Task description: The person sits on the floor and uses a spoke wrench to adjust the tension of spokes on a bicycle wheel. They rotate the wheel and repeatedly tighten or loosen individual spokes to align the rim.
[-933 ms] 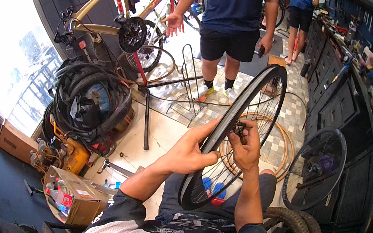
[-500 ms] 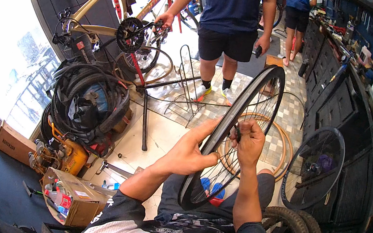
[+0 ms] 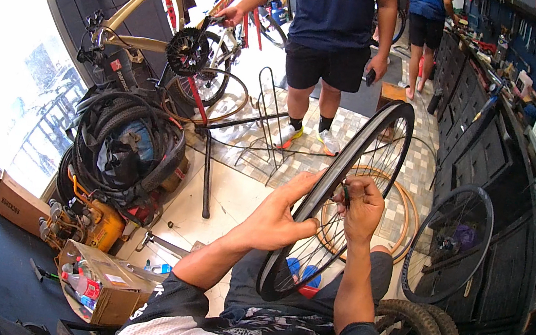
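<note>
A black bicycle wheel (image 3: 346, 159) stands tilted in front of me, its lower end near my lap and its upper end leaning away to the right. My left hand (image 3: 276, 218) grips the rim from the left side, thumb on the near part and fingers over the far part. On the spoke side, the fingers of my right hand (image 3: 363, 214) are pinched round a small black tool (image 3: 346, 194) close to the rim. Its exact kind is too small to tell, and my fingers cover part of it.
A person (image 3: 333, 19) stands ahead, one hand at a gold bicycle frame (image 3: 136, 8). Tyres (image 3: 94, 109) are heaped left, above an orange compressor (image 3: 105, 225) and a cardboard box (image 3: 121, 287). Tan hoops (image 3: 409, 218), another wheel (image 3: 409, 273) and knobby tyres (image 3: 422, 316) lie right, beside dark drawers (image 3: 481, 160).
The wheel and both my hands have shifted slightly to the right. My right hand stays at the spokes by the rim. The standing person's hand at the bicycle has moved up and left.
</note>
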Action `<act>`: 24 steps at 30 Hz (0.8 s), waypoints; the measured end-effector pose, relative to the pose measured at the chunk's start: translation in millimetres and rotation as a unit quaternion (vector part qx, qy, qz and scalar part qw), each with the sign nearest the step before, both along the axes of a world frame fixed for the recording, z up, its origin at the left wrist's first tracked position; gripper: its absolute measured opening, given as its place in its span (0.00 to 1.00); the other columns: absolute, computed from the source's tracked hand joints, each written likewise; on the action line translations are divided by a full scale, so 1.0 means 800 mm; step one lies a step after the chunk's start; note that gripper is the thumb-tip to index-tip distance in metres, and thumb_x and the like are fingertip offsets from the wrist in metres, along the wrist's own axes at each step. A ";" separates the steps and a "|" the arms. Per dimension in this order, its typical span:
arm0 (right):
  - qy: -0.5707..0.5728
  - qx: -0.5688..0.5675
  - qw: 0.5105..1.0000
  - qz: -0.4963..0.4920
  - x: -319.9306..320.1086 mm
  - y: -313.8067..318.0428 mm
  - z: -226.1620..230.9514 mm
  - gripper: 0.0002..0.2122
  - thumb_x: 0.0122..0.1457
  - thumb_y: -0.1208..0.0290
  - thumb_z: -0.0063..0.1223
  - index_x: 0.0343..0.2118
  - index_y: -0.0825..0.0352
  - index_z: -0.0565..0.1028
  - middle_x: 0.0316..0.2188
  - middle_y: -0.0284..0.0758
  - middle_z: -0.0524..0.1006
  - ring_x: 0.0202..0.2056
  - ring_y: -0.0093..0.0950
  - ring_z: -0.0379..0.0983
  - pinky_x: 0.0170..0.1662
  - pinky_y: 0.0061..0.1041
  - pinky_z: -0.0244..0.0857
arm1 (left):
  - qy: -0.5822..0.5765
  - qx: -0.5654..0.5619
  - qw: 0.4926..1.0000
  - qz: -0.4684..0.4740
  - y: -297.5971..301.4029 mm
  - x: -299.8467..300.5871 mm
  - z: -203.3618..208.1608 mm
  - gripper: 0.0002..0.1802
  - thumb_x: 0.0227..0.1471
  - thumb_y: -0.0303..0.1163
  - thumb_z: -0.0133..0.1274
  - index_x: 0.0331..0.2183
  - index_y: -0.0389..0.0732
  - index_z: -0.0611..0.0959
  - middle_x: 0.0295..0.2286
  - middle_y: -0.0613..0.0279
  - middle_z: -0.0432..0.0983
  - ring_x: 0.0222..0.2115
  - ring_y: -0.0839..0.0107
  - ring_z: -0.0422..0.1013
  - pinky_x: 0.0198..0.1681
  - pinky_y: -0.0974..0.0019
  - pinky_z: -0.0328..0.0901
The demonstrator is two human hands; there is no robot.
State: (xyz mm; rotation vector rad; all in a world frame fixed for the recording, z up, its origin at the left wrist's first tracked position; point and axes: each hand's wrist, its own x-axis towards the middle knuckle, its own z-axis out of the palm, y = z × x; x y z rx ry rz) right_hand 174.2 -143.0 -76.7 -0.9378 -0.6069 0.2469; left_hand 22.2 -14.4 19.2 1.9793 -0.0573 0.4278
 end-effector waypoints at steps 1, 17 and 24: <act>-0.019 0.004 1.000 0.001 0.004 0.000 -0.006 0.18 0.68 0.55 0.59 0.39 0.69 0.78 0.25 0.31 0.79 0.26 0.17 0.75 0.28 0.15 0.65 | 0.003 -0.008 1.000 -0.009 0.000 0.001 0.003 0.44 0.45 0.24 0.56 0.65 0.29 0.68 0.53 0.43 0.71 0.59 0.55 0.68 0.65 0.60 0.57; -0.020 -0.070 0.986 -0.147 0.052 0.041 0.035 0.14 0.71 0.59 0.58 0.33 0.65 0.79 0.20 0.25 0.74 0.20 0.12 0.65 0.21 0.14 0.54 | -0.025 -0.193 0.979 -0.053 -0.036 -0.078 -0.080 0.41 0.55 0.18 0.50 0.69 0.29 0.60 0.67 0.41 0.60 0.71 0.50 0.54 0.74 0.47 0.47; -0.051 -0.004 0.999 0.011 0.096 0.024 0.027 0.15 0.73 0.60 0.53 0.46 0.70 0.81 0.31 0.33 0.80 0.28 0.19 0.73 0.30 0.20 0.68 | -0.036 -0.192 0.980 -0.033 -0.024 -0.066 -0.058 0.43 0.48 0.13 0.47 0.68 0.31 0.64 0.66 0.42 0.62 0.69 0.50 0.57 0.72 0.42 0.55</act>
